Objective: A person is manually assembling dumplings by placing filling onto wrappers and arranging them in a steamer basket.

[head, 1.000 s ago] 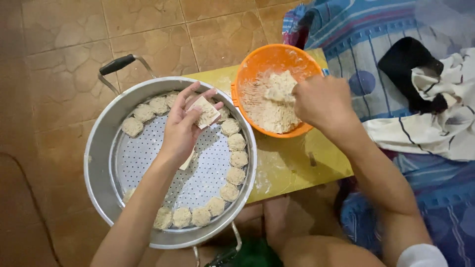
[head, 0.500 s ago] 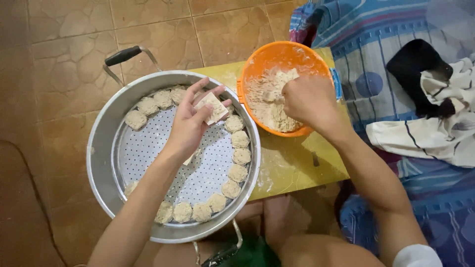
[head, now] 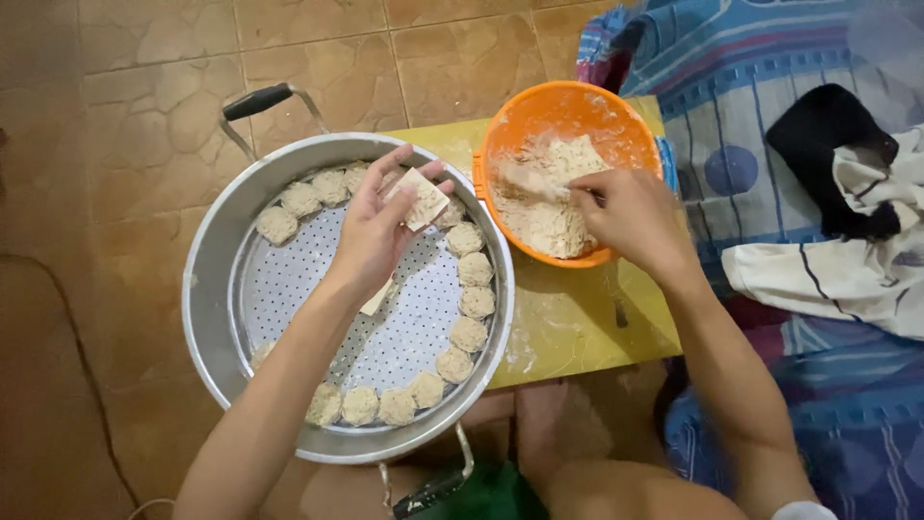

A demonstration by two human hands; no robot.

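Our right hand (head: 630, 217) has dipped deeper into the orange bowl (head: 616, 125), pinching sticky filling (head: 549, 207); our left hand (head: 380, 226) is cupping the thin, floppy wrapper (head: 422, 197) by its edges.

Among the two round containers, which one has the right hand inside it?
The orange bowl holding the pale filling: the right hand reaches into it. The large metal steamer pan, ringed with dumplings, has only the left hand over it.

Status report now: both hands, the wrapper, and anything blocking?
Left hand holds square wrapper over steamer tray. Right hand in orange bowl, at the filling. Nothing blocking.
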